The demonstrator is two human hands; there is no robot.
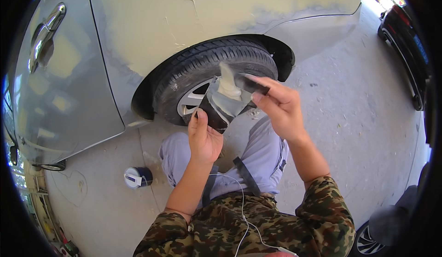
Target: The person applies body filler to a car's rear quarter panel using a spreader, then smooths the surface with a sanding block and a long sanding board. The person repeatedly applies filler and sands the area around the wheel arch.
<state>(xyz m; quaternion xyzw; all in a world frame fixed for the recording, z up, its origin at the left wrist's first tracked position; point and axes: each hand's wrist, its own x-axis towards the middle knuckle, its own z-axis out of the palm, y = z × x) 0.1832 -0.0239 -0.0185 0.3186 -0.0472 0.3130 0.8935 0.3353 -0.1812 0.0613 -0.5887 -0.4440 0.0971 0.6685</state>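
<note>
My left hand [205, 137] grips the lower left edge of a dark flat plate [217, 117], whose surface is smeared with grey and pale cream putty [229, 88]. My right hand [281, 107] is closed on a dark thin spreader [254, 84], held against the putty at the plate's upper right. Behind both hands is the car's wheel [170, 96], with a black tyre and silver rim. Above it the silver body panel [138, 17] carries cream filler with a few raised drips.
A grey door [83, 100] with a chrome handle is at left. A lidded dark tin [138, 178] stands on the concrete floor [110, 211]. My knees [177, 151] are bent below the wheel. A black car [400, 54] is at right, another wheel [368, 238] at lower right.
</note>
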